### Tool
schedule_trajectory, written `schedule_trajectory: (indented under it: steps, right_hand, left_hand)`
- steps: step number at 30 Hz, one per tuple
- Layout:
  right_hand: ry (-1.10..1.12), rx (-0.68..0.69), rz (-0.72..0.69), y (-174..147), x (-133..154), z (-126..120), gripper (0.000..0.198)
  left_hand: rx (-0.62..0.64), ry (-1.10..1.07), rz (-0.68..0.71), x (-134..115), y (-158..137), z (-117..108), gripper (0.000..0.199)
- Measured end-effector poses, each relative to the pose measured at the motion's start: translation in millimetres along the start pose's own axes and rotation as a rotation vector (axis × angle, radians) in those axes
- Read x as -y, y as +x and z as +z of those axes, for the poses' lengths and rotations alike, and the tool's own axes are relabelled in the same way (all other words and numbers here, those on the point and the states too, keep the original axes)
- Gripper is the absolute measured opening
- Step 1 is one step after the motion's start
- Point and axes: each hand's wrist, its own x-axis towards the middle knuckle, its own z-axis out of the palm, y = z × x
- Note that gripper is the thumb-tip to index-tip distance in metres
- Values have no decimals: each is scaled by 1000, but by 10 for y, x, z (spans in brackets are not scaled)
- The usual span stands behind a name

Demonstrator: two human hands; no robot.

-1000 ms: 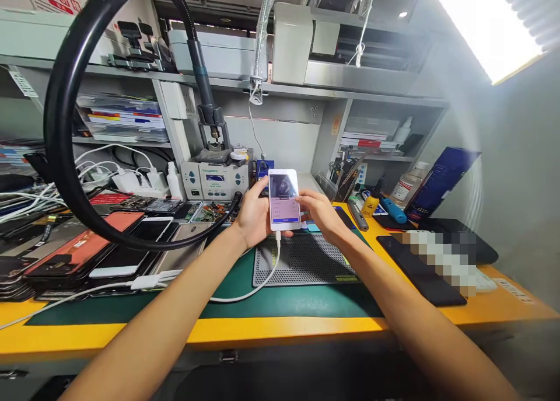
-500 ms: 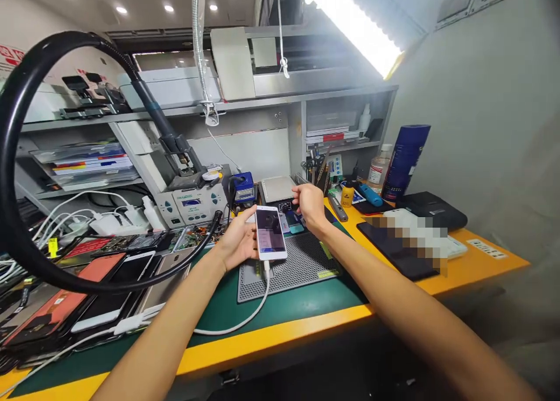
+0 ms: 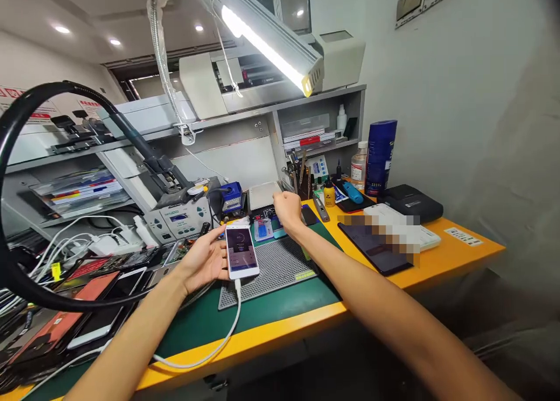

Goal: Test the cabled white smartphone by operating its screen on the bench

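My left hand [image 3: 205,261] holds a white smartphone [image 3: 241,250] by its left side, with the thumb along the upper edge and the fingers behind. Its screen is lit, showing a dark page with a round graphic near the top. From the phone's lower end runs a plugged-in white cable [image 3: 238,307]. Beyond the phone, to its right, my right hand [image 3: 287,209] is closed in a fist above the back of the grey perforated mat [image 3: 275,267]. The hand itself hides whatever its fingers may hold. Small blue-toned parts [image 3: 263,230] lie between the two hands.
Several phones [image 3: 74,307] lie at the left under a thick black flexible arm [image 3: 4,214]. Behind stand a soldering station [image 3: 179,217] and a blue device [image 3: 231,196]. At the right are a yellow bottle [image 3: 329,194], a dark tablet [image 3: 371,246] and a blue can [image 3: 380,159].
My view has turned right. The phone has shifted left and towards me in my left hand, and my closed right hand is slightly farther from it. The round graphic on the screen shows more clearly.
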Motion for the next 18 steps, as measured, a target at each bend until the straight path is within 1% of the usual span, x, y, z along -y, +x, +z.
schedule_trajectory:
  steps: [4,7,10,13,16,18]
  right_hand:
    - [24,36,-15,-17,2,40,37]
    - [36,39,-16,-16,1,37,37]
    - [42,37,-9,-10,-6,19,36]
    - [51,41,-3,-10,-7,8,35]
    - [59,46,-6,-19,-3,13,34]
    - [63,49,-13,-25,-2,19,34]
  left_hand:
    - [-100,-3,39,42,-121,-48,44]
    - [-179,26,26,85,-114,-17,41]
    - [-229,72,13,101,-92,38,41]
    - [-256,193,-9,89,-86,46,45]
    - [-295,376,-39,82,-80,-16,54]
    - [-315,457,-58,90,-72,-71,60]
